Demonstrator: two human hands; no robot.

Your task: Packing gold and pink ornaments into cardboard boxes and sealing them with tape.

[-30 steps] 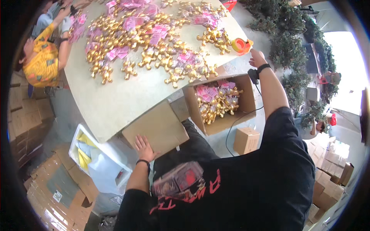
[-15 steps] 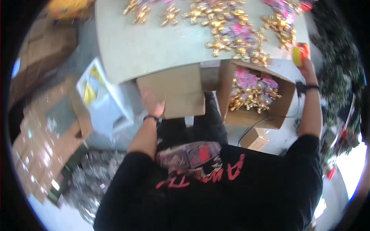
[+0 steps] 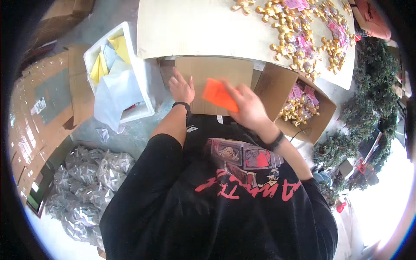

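A closed cardboard box [image 3: 225,69] stands in front of me, against the near edge of the table. My left hand [image 3: 181,90] rests at its left side with fingers spread, holding nothing. Above the box's right part, my right hand [image 3: 250,109] grips an orange tape dispenser [image 3: 217,93], which is blurred by motion. I cannot tell whether the dispenser touches the cardboard. To the right, an open carton [image 3: 273,80] contains gold bear-shaped pieces [image 3: 299,112] with pink tags.
More gold pieces [image 3: 288,32] lie on the pale table [image 3: 195,30]. At left are a white foam box [image 3: 149,102] with yellow and pale-blue sheets, flattened cardboard [image 3: 34,117] and silvery wrapped items [image 3: 86,182]. Green artificial foliage [image 3: 368,86] stands along the right.
My right hand has brought the orange tape dispenser from the table's right edge leftward to above the closed box. My left hand stays by the box's left side. The whole view has shifted.
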